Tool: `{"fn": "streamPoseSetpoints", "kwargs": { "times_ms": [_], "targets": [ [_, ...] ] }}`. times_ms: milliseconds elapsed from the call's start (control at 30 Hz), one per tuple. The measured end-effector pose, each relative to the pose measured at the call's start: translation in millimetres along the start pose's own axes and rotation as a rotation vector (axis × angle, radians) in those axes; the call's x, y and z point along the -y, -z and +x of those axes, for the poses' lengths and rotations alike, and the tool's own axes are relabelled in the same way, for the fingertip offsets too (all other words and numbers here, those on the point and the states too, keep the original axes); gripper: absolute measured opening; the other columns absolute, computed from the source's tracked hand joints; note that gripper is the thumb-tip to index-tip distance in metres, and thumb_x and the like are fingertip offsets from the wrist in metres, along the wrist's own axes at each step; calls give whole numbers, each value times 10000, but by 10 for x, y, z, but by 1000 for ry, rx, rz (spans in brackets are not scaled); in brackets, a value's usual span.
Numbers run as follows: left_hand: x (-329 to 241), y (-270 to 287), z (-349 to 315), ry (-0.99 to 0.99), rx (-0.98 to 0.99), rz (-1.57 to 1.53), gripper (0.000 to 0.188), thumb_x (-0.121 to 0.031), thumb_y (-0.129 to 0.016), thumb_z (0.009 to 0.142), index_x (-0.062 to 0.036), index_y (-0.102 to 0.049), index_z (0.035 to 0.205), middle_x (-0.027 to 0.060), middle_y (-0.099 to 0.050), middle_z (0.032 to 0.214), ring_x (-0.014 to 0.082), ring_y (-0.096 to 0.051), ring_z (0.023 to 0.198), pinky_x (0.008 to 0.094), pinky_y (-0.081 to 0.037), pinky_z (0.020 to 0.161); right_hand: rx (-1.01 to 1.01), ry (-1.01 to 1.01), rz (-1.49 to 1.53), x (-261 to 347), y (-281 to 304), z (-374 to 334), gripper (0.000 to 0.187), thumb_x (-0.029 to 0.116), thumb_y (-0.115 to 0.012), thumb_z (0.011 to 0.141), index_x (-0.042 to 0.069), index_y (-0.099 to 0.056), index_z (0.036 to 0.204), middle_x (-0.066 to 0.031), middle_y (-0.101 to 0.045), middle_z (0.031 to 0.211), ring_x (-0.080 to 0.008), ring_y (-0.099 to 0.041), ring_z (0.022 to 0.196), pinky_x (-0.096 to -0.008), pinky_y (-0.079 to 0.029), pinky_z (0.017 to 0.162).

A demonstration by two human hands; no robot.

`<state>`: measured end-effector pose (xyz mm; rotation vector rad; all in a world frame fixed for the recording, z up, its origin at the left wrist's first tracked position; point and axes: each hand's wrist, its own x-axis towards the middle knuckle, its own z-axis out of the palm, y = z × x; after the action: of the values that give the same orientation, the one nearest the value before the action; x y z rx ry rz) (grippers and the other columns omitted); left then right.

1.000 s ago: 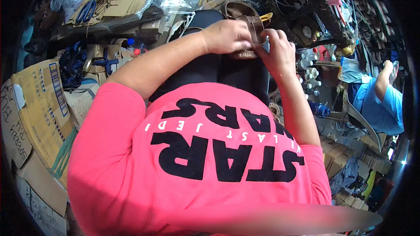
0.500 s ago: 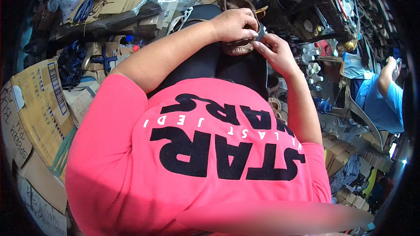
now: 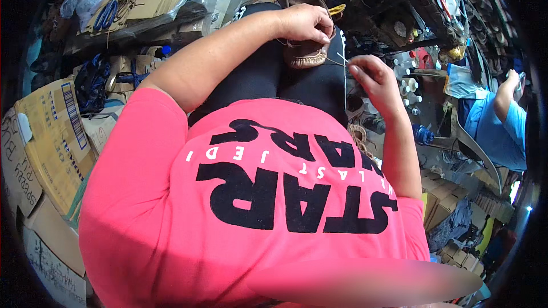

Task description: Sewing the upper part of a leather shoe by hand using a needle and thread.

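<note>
A brown leather shoe [image 3: 302,51] with a puckered, stitched toe rests across my dark-trousered thighs, toe toward me. My left hand [image 3: 307,24] lies over its opening from the left, fingers curled down and closed on the upper. Off to the right of the toe is my right hand [image 3: 374,82], thumb and fingertips pinched together. A thin thread [image 3: 335,62] runs from the toe seam to those fingertips. Beside it shows a short pale sliver, perhaps a needle or a thread end; it is too small to tell.
On the left bench lie blue-handled scissors [image 3: 105,16] and cardboard sheets. Cardboard boxes [image 3: 60,120] stand at my left. Several white bottles [image 3: 411,94] and a blue bottle [image 3: 422,135] stand on the right. Farther right sits another person in a blue shirt [image 3: 499,131].
My right hand has moved away from the shoe, down and to the right, drawing the thread out. The left hand stays on the shoe, slightly higher.
</note>
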<state>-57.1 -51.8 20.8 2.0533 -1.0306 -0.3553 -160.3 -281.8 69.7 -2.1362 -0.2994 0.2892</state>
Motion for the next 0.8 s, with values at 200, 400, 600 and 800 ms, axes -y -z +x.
{"fn": "streamPoseSetpoints", "kwargs": {
  "times_ms": [200,400,600,800],
  "targets": [
    [12,77,76,67,136,-126,137,-136,-688,763,-98,-706,893,64,-573,923,199,-571,905,309,-455,821,-3,114,-277,-75,-91,278,158,72,-656,793,78,-693,947,-77,-549,757,-184,-558,664,-294,-444,616],
    [43,91,80,112,177,-179,166,-75,-674,728,-101,-717,886,63,-576,919,188,-569,893,301,-462,812,74,88,-352,24,-77,360,167,78,-662,786,77,-697,950,-83,-538,736,-194,-552,653,-297,-441,610],
    [48,83,121,130,199,-169,190,-48,-654,706,-90,-721,879,70,-592,896,190,-587,858,304,-476,778,79,44,-171,-24,-117,425,167,47,-657,783,81,-700,940,-48,-541,738,-141,-532,649,-278,-441,607],
    [55,87,126,166,227,-171,196,-41,-661,703,-78,-723,886,72,-606,896,190,-593,850,305,-475,767,149,100,-292,66,-64,522,156,36,-658,782,67,-698,930,-38,-539,756,-125,-521,658,-261,-442,611]
  ]
}}
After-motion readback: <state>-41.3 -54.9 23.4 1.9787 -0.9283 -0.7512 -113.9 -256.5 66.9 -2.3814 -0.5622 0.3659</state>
